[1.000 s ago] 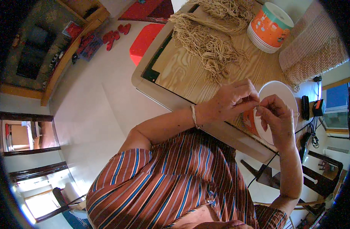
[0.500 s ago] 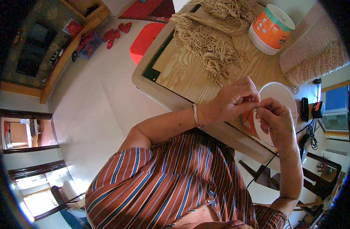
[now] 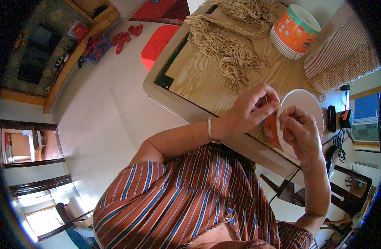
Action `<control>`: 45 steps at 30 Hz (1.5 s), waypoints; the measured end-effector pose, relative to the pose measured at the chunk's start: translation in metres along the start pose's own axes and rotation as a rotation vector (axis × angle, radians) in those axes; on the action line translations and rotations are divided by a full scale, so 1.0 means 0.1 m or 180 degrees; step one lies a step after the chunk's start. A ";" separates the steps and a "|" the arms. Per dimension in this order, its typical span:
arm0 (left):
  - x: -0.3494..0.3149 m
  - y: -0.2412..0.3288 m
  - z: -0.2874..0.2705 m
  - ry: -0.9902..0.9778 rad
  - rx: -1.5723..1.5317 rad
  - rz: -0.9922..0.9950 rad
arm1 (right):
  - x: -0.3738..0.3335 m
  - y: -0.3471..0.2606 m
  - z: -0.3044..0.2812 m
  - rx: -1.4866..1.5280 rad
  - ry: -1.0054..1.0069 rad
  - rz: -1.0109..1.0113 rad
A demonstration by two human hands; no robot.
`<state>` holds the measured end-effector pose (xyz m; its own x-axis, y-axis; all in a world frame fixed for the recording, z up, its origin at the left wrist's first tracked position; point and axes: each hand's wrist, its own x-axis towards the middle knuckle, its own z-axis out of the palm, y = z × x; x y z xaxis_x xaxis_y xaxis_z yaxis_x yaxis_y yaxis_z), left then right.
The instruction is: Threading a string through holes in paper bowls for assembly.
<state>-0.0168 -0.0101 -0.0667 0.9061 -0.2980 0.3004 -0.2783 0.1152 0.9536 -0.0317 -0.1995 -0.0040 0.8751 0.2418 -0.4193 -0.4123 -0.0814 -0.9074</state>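
My left hand (image 3: 257,107) is held over the near edge of the table, thumb and forefinger pinched together. Whatever sits between those fingertips is too small to make out. Just to its right, my right hand (image 3: 299,130) is closed in a pinch on a thin pale strand, a bit of which seems to stick out past the hand. A gap separates the two sets of fingertips. Behind and below them a paper tub (image 3: 300,99), white inside and orange outside, lies tipped with its mouth toward the right; the right hand covers part of it.
Loose beige yarn (image 3: 228,50) lies heaped across the wooden table (image 3: 207,85). Farther back stands a stack of orange and green paper tubs (image 3: 294,33), beside a roll of striped woven fabric (image 3: 340,62). Black cables (image 3: 341,151) hang at the right. A red stool (image 3: 157,45) stands beyond the table.
My hands have drawn apart: the fingertips were together half a second ago. The left hand has shifted slightly left, while the right stays nearly in place.
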 end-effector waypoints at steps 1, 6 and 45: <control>-0.03 0.05 -0.02 -0.0038 0.0200 -0.0354 | 0.00 -0.01 0.01 0.0033 0.0018 0.0011; -0.12 0.06 0.06 0.0000 0.0819 0.0349 | -0.02 0.00 0.01 0.0021 0.0041 -0.0137; -0.12 0.10 0.17 0.0341 0.0977 0.0387 | -0.03 0.02 -0.03 0.0230 -0.0251 0.0062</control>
<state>-0.0359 -0.0217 -0.0608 0.8842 -0.1964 0.4238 -0.4544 -0.1516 0.8778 -0.0344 -0.2030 -0.0042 0.8453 0.3164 -0.4306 -0.4487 -0.0174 -0.8935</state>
